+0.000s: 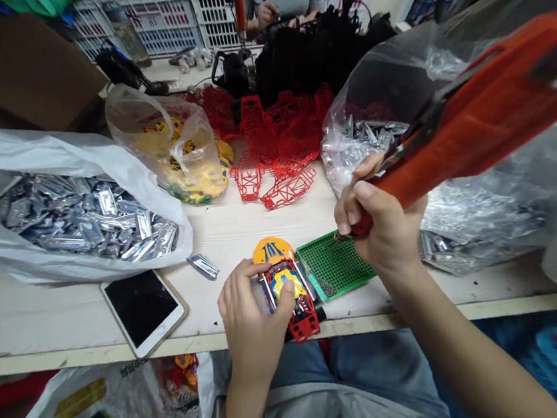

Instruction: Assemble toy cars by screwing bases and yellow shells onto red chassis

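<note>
A toy car (287,285) in yellow-orange, blue and red lies at the table's front edge, its red frame end jutting slightly past it. My left hand (252,309) is closed round the car, thumb on its yellow middle and fingers along the left side. In my right hand (383,224) is a large orange-red electric screwdriver (468,110), slanting up to the right. My fingers wrap its lower end, above a green plastic tray (339,276) just right of the car. Small metal screws, too tiny to tell apart, lie in the tray. The screwdriver's tip is mostly hidden by my fingers.
White bag (176,241) of silvery packets at left; one loose packet (203,266) and a tablet (144,311) before it. Behind are a bag of yellow shells (193,168) and red plastic frames (280,135). Clear bags (480,213) crowd the right. Another person's hand (267,14) shows opposite.
</note>
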The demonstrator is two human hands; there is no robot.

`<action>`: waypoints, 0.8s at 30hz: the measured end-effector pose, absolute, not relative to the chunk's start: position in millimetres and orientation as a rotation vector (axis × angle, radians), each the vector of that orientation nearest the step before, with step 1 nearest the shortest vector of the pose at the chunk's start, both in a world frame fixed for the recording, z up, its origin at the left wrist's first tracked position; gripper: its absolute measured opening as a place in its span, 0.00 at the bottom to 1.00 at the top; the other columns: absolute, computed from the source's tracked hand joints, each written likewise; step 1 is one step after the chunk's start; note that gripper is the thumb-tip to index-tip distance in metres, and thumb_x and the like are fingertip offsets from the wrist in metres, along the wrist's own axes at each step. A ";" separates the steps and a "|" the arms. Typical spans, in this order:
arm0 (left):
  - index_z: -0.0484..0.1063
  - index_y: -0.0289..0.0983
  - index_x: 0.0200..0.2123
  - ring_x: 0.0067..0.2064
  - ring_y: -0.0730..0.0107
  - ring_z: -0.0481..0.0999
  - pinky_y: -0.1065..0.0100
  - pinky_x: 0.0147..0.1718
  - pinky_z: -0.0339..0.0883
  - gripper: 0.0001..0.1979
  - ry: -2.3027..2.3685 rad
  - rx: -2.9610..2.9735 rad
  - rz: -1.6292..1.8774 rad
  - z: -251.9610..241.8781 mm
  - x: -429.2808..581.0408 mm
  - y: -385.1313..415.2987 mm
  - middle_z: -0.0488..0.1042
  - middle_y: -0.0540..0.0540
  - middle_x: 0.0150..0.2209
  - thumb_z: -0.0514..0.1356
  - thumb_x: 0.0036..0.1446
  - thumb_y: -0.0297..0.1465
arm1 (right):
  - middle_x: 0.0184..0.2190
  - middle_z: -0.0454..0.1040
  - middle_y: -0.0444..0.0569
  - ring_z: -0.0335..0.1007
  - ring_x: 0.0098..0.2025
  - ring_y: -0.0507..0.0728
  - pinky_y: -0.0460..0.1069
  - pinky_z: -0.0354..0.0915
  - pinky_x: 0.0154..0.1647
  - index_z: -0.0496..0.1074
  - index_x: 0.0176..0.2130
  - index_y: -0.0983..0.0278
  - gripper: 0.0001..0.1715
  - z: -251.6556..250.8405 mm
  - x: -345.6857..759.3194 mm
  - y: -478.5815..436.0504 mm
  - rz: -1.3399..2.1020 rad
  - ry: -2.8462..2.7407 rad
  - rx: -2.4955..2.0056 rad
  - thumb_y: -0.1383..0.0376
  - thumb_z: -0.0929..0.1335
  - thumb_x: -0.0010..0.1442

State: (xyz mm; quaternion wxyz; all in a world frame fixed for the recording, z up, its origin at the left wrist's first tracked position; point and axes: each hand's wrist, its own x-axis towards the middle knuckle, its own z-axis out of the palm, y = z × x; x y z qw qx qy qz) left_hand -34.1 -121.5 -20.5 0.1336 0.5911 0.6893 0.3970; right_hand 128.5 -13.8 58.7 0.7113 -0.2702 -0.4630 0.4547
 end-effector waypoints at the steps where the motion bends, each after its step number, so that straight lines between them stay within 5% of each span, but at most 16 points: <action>1: 0.69 0.44 0.48 0.57 0.52 0.76 0.50 0.58 0.64 0.12 2.004 1.710 1.144 -20.0 -34.0 -121.5 0.78 0.44 0.50 0.62 0.63 0.38 | 0.14 0.66 0.34 0.59 0.12 0.48 0.44 0.55 0.12 0.75 0.36 0.59 0.09 52.9 132.0 -11.2 0.992 -1.033 -0.625 0.65 0.76 0.55; 9: 0.67 0.44 0.48 0.53 0.52 0.76 0.54 0.51 0.66 0.12 1.980 1.807 1.092 -25.7 -42.7 -121.3 0.76 0.44 0.48 0.60 0.66 0.42 | 0.15 0.63 0.33 0.59 0.13 0.48 0.44 0.57 0.14 0.73 0.38 0.59 0.10 28.0 132.2 -8.4 0.975 -1.093 -0.687 0.59 0.75 0.59; 24: 0.66 0.42 0.49 0.53 0.50 0.72 0.51 0.51 0.63 0.13 2.046 1.651 1.175 -24.5 -35.0 -119.6 0.74 0.41 0.51 0.57 0.67 0.42 | 0.16 0.67 0.35 0.61 0.14 0.48 0.43 0.58 0.14 0.75 0.38 0.60 0.07 30.8 130.0 -9.6 0.986 -1.081 -0.665 0.63 0.75 0.60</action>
